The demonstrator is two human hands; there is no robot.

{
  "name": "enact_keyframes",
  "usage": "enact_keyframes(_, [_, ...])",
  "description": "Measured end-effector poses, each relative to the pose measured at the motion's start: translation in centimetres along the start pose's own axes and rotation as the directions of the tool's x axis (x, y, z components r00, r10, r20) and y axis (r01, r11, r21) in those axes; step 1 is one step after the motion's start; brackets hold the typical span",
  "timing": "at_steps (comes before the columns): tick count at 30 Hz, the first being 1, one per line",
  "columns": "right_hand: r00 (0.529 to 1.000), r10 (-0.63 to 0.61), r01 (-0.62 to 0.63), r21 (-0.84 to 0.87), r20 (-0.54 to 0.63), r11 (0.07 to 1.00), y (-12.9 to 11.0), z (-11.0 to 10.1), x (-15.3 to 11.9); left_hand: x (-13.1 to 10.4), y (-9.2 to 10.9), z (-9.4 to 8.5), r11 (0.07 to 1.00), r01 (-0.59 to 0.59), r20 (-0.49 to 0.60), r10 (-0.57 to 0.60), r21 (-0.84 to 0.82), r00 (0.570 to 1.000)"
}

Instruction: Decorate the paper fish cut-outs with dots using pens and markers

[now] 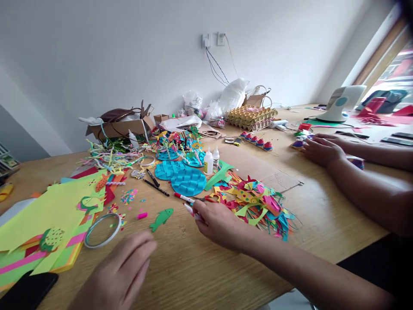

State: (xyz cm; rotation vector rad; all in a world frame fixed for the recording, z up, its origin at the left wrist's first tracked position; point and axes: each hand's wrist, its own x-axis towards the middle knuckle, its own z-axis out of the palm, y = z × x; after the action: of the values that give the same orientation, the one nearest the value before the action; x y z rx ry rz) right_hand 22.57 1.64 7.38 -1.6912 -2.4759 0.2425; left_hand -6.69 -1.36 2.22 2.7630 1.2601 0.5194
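Observation:
My right hand (216,224) is closed around a white marker (189,210) with a pink tip end, and its fingers also touch a red-and-white marker (184,198) on the table. Low in the view, my left hand (121,271) is blurred, its fingers curled together; whatever it may hold is hidden. Between the hands lies a green paper fish (161,219), with a pink cap (142,215) to its left. Two black pens (155,187) and round blue paper discs (188,180) are beyond the fish.
Colored paper sheets (38,211) and a tape roll (103,231) lie left. Paper scraps (258,200), glue bottles (208,162) and cardboard (261,165) are behind my right hand. Another person's hands (322,150) work at the right. A black phone (30,290) sits at lower left.

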Motion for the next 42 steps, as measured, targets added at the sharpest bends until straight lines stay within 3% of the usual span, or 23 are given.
enact_keyframes(3, [0.999,-0.031,0.033,-0.040,0.042,0.999,-0.8,1.2,-0.5,4.0,-0.5,0.7,1.000,0.004,0.112,-0.003,-0.003,0.994])
enact_keyframes(6, [0.996,-0.060,0.065,-0.077,0.063,0.995,-1.2,2.0,-0.3,5.8,-1.7,1.7,0.997,0.068,0.145,-0.073,0.035,0.987])
enact_keyframes(11, [0.989,-0.092,0.105,-0.113,0.118,0.988,-1.3,2.5,0.8,4.6,-2.5,3.3,0.993,0.098,0.167,-0.107,0.065,0.980])
enact_keyframes(19, [0.992,-0.073,0.088,-0.147,0.105,0.985,-1.3,2.6,3.3,2.6,-1.4,4.6,0.996,0.072,0.137,-0.079,0.051,0.987])
enact_keyframes(24, [0.995,0.054,-0.037,-0.189,0.087,0.981,0.7,0.9,2.3,2.9,-0.9,3.2,0.997,0.074,0.127,-0.071,-0.020,0.989])
enact_keyframes(29, [0.982,0.139,-0.111,-0.205,0.126,0.972,2.1,0.3,0.9,5.8,-2.2,1.0,0.992,0.107,0.165,-0.094,-0.072,0.982])
enact_keyframes(34, [0.974,0.174,-0.143,-0.205,0.144,0.968,1.9,0.6,0.7,8.1,-3.3,1.0,0.990,0.095,0.293,-0.060,-0.106,0.954])
enact_keyframes(42, [0.970,0.171,-0.138,-0.191,0.171,0.972,2.0,0.7,0.7,8.3,-3.0,0.6,0.993,0.036,0.410,0.014,-0.114,0.912])
